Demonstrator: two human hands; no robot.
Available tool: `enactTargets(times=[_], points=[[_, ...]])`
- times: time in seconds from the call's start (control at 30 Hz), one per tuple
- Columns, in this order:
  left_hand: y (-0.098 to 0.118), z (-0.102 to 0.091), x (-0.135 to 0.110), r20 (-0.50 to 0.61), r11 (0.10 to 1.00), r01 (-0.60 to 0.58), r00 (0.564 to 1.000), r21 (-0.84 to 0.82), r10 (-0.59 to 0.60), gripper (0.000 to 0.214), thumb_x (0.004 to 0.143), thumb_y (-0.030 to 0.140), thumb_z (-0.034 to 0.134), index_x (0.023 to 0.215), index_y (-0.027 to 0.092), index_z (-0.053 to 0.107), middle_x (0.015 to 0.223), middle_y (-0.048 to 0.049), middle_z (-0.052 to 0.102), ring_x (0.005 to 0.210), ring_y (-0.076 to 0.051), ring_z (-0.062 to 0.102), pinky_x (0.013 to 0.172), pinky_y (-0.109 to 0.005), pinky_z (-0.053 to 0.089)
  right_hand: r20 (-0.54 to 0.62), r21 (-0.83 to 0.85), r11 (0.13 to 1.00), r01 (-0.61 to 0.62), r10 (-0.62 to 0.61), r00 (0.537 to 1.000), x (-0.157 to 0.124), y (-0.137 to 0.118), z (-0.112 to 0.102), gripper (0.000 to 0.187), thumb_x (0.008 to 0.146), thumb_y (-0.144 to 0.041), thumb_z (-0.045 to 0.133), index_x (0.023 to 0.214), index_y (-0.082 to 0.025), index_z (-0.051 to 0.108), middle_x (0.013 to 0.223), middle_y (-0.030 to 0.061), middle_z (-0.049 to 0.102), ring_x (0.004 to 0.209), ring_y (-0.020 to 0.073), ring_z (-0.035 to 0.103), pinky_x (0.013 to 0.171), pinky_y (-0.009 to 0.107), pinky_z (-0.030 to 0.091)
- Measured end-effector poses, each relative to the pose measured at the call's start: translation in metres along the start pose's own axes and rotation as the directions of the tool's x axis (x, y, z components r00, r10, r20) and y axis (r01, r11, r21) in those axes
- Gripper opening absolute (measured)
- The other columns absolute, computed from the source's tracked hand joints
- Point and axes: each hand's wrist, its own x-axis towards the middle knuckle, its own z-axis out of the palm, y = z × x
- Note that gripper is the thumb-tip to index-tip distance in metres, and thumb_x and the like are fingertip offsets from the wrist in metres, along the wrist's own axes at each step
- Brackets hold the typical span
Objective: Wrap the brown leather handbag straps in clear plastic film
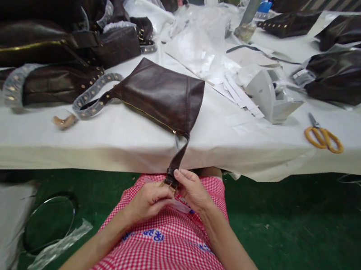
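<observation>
Left hand (151,200) is closed at the brass-toned buckle (168,188) and right hand (194,189) pinches the dark strap (178,155) beside it, both just off the table's (233,150) near edge. Attached brown bag (163,93) lies inside that edge, with bare cloth rightward to the orange-handled scissors (326,136); stacked bags (20,41) crowd the left and clear plastic (200,33) the rear. White cloth covers the table, above green floor (291,216).

floor (288,234): dark green | table (223,144): wide, white-covered | pole (253,7): 1, grey
</observation>
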Motion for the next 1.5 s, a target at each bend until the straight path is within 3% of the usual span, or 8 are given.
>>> enactTargets(times=[0.13,0.33,0.43,0.57,0.83,1.0,1.3,1.5], points=[[0.003,-0.002,-0.002,0.019,0.978,0.124,0.992,-0.167,-0.123,0.014,0.086,0.018,0.059,0.077,0.017,0.07,0.079,-0.0035,0.067,0.077,-0.015,0.059,0.075,-0.024,0.043,0.006,0.038,0.999,-0.036,0.036,0.999,0.0,-0.002,0.001,0.034,0.065,-0.046,0.081,0.072,-0.015,0.068,0.061,-0.0021,0.062,0.049,0.0076,0.046,0.048,0.021,0.033],[0.013,-0.007,-0.014,0.023,0.844,0.336,0.933,-0.418,-0.36,0.009,0.078,0.018,0.065,0.072,0.017,0.072,0.101,-0.0075,0.07,0.1,-0.022,0.061,0.094,-0.033,0.042,-0.128,-0.08,0.99,0.112,-0.121,0.984,-0.006,-0.017,-0.004,0.034,0.065,-0.045,0.081,0.081,-0.018,0.07,0.072,-0.0003,0.068,0.058,0.0105,0.054,0.053,0.021,0.04],[0.013,-0.009,-0.02,-0.022,0.763,0.413,0.873,-0.498,-0.487,0.012,0.071,0.018,0.068,0.06,0.016,0.065,0.085,-0.0055,0.069,0.089,-0.02,0.062,0.085,-0.032,0.044,-0.168,-0.079,0.99,0.121,-0.133,0.977,-0.01,-0.027,-0.006,0.034,0.064,-0.046,0.081,0.076,-0.017,0.068,0.068,-0.0011,0.065,0.055,0.0093,0.052,0.05,0.02,0.039],[0.009,-0.009,-0.02,-0.048,0.706,0.455,0.822,-0.542,-0.567,0.017,0.068,0.02,0.069,0.055,0.016,0.059,0.067,-0.0008,0.063,0.068,-0.014,0.056,0.069,-0.026,0.043,-0.146,-0.14,0.985,0.098,-0.118,0.982,-0.014,-0.032,-0.002,0.036,0.067,-0.049,0.079,0.071,-0.017,0.064,0.064,-0.0019,0.064,0.048,0.0072,0.05,0.043,0.019,0.038],[0.006,-0.011,-0.009,-0.098,0.764,0.465,0.823,-0.448,-0.559,0.011,0.067,0.024,0.07,0.06,0.016,0.065,0.066,-0.0003,0.064,0.067,-0.015,0.056,0.068,-0.025,0.042,-0.122,-0.226,0.973,0.052,-0.081,0.989,-0.02,-0.034,0.003,0.039,0.072,-0.053,0.072,0.078,-0.018,0.058,0.061,-0.0025,0.065,0.044,0.0093,0.057,0.042,0.02,0.046],[0.006,-0.014,-0.008,-0.045,0.751,0.479,0.829,-0.455,-0.557,0.013,0.067,0.026,0.07,0.061,0.015,0.067,0.069,-0.0024,0.067,0.069,-0.016,0.057,0.067,-0.025,0.043,-0.131,-0.323,0.945,0.046,-0.093,0.987,-0.022,-0.038,0.002,0.042,0.071,-0.056,0.072,0.081,-0.018,0.057,0.059,-0.0013,0.067,0.049,0.0123,0.063,0.045,0.02,0.049],[0.011,-0.013,-0.006,0.025,0.69,0.551,0.789,-0.47,-0.613,0.013,0.067,0.027,0.069,0.069,0.015,0.073,0.067,-0.0023,0.067,0.062,-0.014,0.054,0.06,-0.023,0.042,-0.108,-0.312,0.946,0.09,-0.129,0.986,-0.021,-0.037,0.004,0.04,0.07,-0.055,0.073,0.079,-0.02,0.056,0.06,-0.0019,0.067,0.048,0.0124,0.062,0.045,0.023,0.048],[0.011,-0.01,-0.004,0.015,0.729,0.536,0.809,-0.426,-0.587,0.013,0.068,0.027,0.068,0.066,0.015,0.072,0.062,-0.0001,0.063,0.059,-0.012,0.05,0.058,-0.022,0.038,-0.14,-0.34,0.935,0.104,-0.16,0.977,-0.018,-0.036,0.004,0.037,0.07,-0.051,0.075,0.075,-0.019,0.056,0.06,-0.0031,0.065,0.049,0.0111,0.058,0.044,0.022,0.045]])
